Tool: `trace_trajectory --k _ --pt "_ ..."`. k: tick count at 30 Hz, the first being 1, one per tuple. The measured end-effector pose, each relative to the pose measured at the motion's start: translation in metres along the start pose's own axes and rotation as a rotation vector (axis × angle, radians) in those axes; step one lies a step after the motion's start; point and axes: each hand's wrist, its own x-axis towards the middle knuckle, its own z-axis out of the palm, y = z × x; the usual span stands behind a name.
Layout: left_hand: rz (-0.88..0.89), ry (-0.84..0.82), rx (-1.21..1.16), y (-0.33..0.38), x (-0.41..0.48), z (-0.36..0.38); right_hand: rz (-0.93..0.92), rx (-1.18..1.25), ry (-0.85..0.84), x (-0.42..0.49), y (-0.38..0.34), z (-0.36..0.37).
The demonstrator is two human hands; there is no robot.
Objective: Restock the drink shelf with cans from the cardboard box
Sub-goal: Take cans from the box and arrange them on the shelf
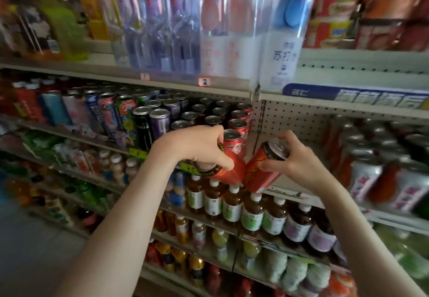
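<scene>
Both grips are closed, each on one red can. Your left hand [197, 145] holds its red can [228, 169] tilted, top end toward you. Your right hand [299, 159] holds a second red can [262, 169] tilted the opposite way, silver top [277, 149] up. Their lower ends touch, forming a V in front of the drink shelf [232, 93], just beside a stocked row of red cans [236, 129]. Bottled tea [232, 203] stands on the shelf below.
</scene>
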Motion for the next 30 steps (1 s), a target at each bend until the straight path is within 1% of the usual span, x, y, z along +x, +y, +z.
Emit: trace_trajectory --k 3,7,11,18,23,28,30 --pt "0.078 -0.013 0.030 0.034 0.031 0.003 0.017 -0.044 0.113 0.001 0.020 -0.029" --pt "0.136 0.013 0.055 0.068 0.067 0.009 0.021 -0.187 0.159 0.011 0.042 -0.054" --pt "0.164 0.008 0.111 0.092 0.094 0.016 0.062 -0.312 0.130 0.025 0.057 -0.065" --pt "0.126 -0.073 0.205 0.105 0.134 0.033 0.152 -0.367 0.037 0.050 0.067 -0.063" --pt "0.150 -0.078 0.188 0.102 0.155 0.035 0.180 -0.420 -0.009 0.064 0.068 -0.056" --pt "0.208 -0.051 0.119 0.099 0.166 0.038 0.234 -0.415 0.024 0.077 0.074 -0.054" --pt "0.242 -0.012 0.084 0.095 0.167 0.042 0.238 -0.418 0.034 0.083 0.075 -0.052"
